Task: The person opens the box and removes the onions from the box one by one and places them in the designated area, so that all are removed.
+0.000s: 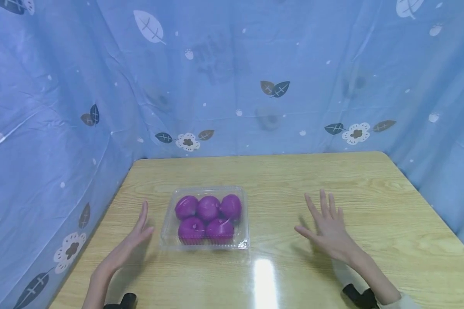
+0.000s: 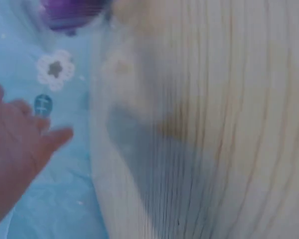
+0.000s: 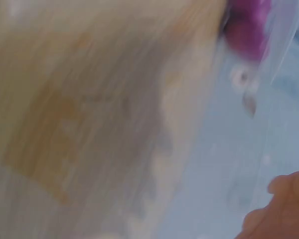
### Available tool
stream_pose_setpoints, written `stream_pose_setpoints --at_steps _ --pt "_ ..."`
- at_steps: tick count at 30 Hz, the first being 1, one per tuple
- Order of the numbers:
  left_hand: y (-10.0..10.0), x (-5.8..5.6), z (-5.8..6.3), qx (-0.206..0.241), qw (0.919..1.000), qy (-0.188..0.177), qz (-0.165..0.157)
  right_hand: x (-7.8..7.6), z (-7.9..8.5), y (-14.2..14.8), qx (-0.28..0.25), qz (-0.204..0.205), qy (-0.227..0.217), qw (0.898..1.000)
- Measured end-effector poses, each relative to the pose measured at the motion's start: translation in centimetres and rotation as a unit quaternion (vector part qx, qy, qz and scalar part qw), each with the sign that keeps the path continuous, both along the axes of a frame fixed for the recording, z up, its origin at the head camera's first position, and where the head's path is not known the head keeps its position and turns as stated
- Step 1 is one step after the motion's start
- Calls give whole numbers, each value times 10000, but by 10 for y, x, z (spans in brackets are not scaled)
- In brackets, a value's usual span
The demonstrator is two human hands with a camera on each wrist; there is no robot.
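A transparent plastic box (image 1: 164, 231) stands left of the middle of the table, holding several round, glossy purple fruits (image 1: 209, 209). To its left is my left hand (image 1: 128, 245), fingers extended and thumb apart, with nothing in it. My right hand (image 1: 332, 236) is spread wide over the table, well to the right of the box, also holding nothing. Part of the purple contents (image 2: 72, 15) shows at the top of the left wrist view. In the blurred right wrist view, a purple fruit (image 3: 248, 32) appears at the top right.
The wooden table (image 1: 294, 176) has a bright light reflection near its front. Blue curtains (image 1: 232, 73) printed with leaves and flowers enclose the back and both sides. Black wrist straps (image 1: 361, 297) sit on both forearms.
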State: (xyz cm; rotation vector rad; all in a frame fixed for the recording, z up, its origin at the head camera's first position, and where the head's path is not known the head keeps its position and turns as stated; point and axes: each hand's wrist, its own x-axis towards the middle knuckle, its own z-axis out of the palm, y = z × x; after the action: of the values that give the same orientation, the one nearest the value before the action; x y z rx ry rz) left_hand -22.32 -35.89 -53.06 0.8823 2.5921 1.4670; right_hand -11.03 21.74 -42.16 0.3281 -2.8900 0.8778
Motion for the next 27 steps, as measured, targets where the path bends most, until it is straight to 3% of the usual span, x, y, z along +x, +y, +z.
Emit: stream_pose_setpoints --at_steps 1,2,3,6,8,11,14,17,21,24,27 --pt "7 12 13 305 9986 -300 -319 0 0 -9 -289 233 -81 9993" --pt "18 33 37 425 9943 -894 -399 -1 -1 -18 -608 464 -167 9969" --pt "30 51 61 356 9905 -1251 -435 -1 -2 -27 -934 673 -262 9930" --pt "62 77 99 400 9913 -1067 -664 -3 -6 -56 -1679 1156 -502 9777" --pt "74 86 111 313 9925 -999 -632 -5 -8 -74 -1992 1335 -649 9687" --pt "82 89 114 162 9938 -1055 -315 -11 -12 -96 -2349 1430 -858 9576" --pt "85 86 112 93 9940 -1088 -59 -18 -14 -108 -2543 1275 -1037 9531" --pt "88 83 109 208 9919 -1253 75 -23 -15 -114 -2955 1232 -1295 9385" --pt "91 84 109 509 9861 -1570 195 -26 -16 -119 -3506 1548 -1515 9111" --pt "92 87 108 640 9832 -1680 305 -26 -15 -123 -3584 1703 -1460 9062" --pt "91 88 106 767 9789 -1824 515 -22 -14 -127 -3592 1597 -1430 9083"
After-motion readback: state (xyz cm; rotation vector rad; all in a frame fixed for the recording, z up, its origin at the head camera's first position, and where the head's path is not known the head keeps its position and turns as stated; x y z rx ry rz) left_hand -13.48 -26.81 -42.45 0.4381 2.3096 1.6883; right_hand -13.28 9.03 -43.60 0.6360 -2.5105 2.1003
